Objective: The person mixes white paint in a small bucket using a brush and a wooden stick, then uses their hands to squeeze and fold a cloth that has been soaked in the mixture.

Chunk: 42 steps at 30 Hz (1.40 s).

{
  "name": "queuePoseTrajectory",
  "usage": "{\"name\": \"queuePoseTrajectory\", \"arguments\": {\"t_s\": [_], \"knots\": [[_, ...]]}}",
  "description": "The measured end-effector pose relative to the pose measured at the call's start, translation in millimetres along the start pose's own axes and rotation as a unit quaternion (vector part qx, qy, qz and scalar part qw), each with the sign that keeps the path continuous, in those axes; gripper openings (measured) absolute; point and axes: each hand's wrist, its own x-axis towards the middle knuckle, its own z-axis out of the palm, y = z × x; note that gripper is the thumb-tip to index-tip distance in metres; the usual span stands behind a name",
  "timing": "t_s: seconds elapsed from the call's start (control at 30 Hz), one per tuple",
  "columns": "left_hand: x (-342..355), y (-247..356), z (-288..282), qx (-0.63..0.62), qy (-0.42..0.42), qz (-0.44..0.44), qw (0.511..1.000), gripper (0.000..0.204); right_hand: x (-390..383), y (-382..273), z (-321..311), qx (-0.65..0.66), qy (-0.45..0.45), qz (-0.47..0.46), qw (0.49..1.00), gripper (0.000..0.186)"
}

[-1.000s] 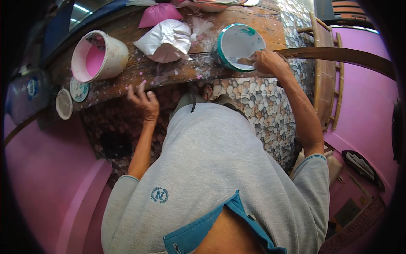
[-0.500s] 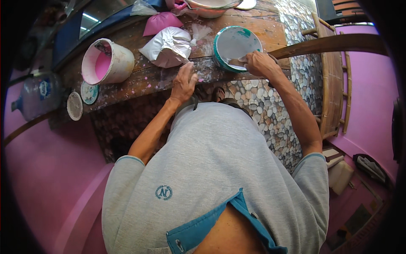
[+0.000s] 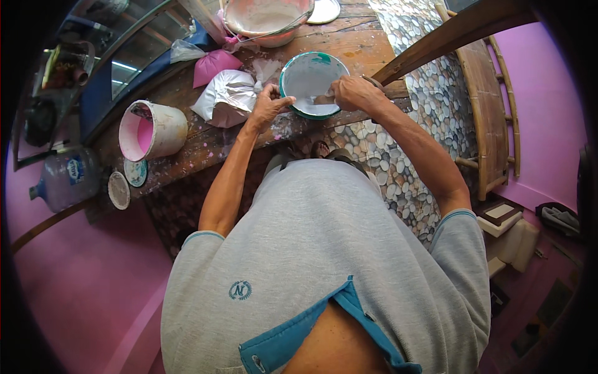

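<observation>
A white bucket with a green rim stands near the front edge of the wooden table, pale white material inside. My right hand is closed around a putty knife, its blade over the near inner side of the bucket. On the bucket's left, my left hand grips the rim, thumb over the edge and fingers along the outside. Just left of that hand sits a silvery-white plastic bag, and behind it a tied bag of pink material.
At left on the table stands a white pail with pink paint inside, two round lids by it. A large basin and a white lid lie farther back. A water jug is far left, a bamboo bench right.
My left hand has moved from beside the silvery bag to the bucket's rim. The putty knife is now lower inside the bucket's near side. The whole view has shifted.
</observation>
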Motion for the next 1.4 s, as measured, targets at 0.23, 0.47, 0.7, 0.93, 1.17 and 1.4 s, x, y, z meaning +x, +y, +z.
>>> {"name": "queuePoseTrajectory", "arguments": {"t_s": [0.23,0.47,0.7,0.93,1.17,1.4], "knots": [[-10,13,33,0.080,-0.049,0.047,0.995,0.034,-14,29,15,0.033,0.102,0.055,0.993,0.026],[-2,23,61,0.157,-0.086,0.106,0.978,0.035,-56,28,32,0.003,0.060,0.028,0.998,0.019],[-3,35,71,0.131,-0.116,0.060,0.983,0.033,-68,12,35,0.182,0.101,0.040,0.977,0.027],[0,33,64,0.129,-0.116,0.053,0.983,0.033,-51,36,54,0.116,0.230,0.092,0.962,0.032],[2,30,60,0.108,-0.122,0.042,0.986,0.031,-64,31,68,0.117,0.193,0.078,0.971,0.025],[3,32,55,0.098,-0.117,0.054,0.987,0.030,-48,23,56,0.152,0.258,0.077,0.951,0.024]]}}
